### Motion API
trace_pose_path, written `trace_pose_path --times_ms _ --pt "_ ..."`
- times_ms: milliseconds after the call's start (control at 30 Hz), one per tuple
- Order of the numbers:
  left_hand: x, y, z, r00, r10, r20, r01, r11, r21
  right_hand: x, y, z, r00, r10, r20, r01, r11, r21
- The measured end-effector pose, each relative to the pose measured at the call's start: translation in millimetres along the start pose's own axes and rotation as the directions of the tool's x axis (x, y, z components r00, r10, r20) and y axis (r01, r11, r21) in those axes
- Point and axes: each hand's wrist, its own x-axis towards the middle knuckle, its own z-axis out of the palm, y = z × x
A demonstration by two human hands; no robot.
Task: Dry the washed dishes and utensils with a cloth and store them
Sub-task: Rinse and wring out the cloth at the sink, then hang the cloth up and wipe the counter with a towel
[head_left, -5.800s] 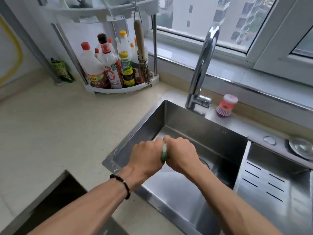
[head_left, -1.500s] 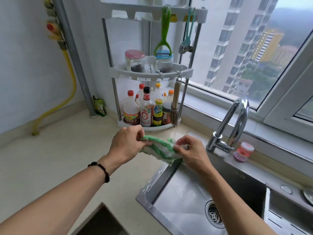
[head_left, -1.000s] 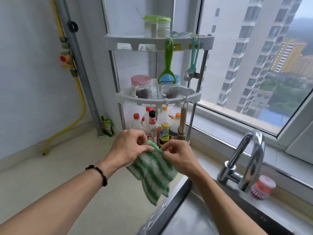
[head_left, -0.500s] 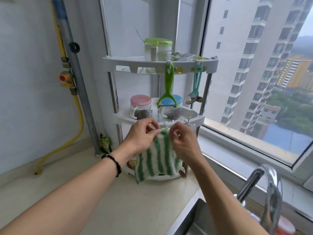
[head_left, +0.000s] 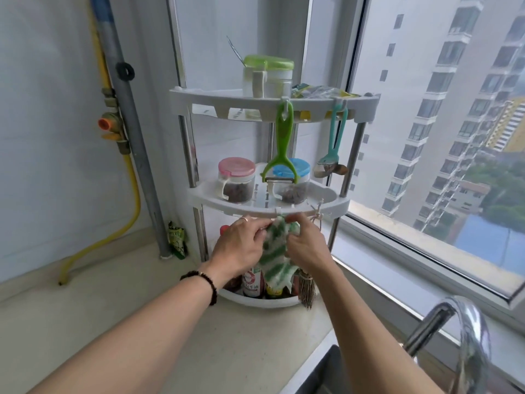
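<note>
A green-and-white striped cloth (head_left: 275,253) hangs between my two hands, its top edge up against the front rim of the middle shelf of a white corner rack (head_left: 326,207). My left hand (head_left: 240,250) pinches the cloth's upper left part. My right hand (head_left: 308,245) pinches its upper right part. The cloth's lower end dangles in front of the sauce bottles (head_left: 252,282) on the bottom shelf. I cannot tell whether the cloth is caught on a hook.
A green peeler (head_left: 282,146) and a teal tool (head_left: 333,149) hang from the rack's top shelf. Lidded jars (head_left: 235,180) stand on the middle shelf, a small brush (head_left: 306,288) hangs low. The faucet (head_left: 466,336) and sink corner (head_left: 326,368) lie at the lower right. A grey pipe (head_left: 127,118) runs up the left wall.
Both hands have lifted the cloth from over the sink up to the rack. In the last half second its top edge was bunched closer against the middle shelf's rim.
</note>
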Motion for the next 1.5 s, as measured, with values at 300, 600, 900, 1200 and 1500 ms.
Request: trace_pose_path --times_ms 300,600,900,1200,1500 --pt "-70 -33 -64 0.973 0.141 -0.183 -0.042 0.888 0.459 -55 -42 31 0.917 -0.361 -0.167 0.200 0.783 -0.589" --pt "-208 -88 -266 0.830 0.185 -0.526 0.302 0.645 0.702 -121 -248 146 0.551 -0.834 0.005 0.732 0.481 -0.482" --pt "-513 -130 -461 0.622 0.044 -0.782 0.743 0.280 0.607 -340 -457 323 0.160 -0.986 -0.036 0.986 0.162 -0.033" --pt "-842 -79 -562 0.318 0.011 -0.948 0.927 -0.211 0.309 -650 -601 448 -0.144 -0.980 -0.139 0.904 -0.188 0.384" --pt "-1110 -12 -587 0.023 0.110 -0.994 0.751 -0.658 -0.056 -968 -668 520 -0.386 -0.881 -0.272 0.593 -0.463 0.659"
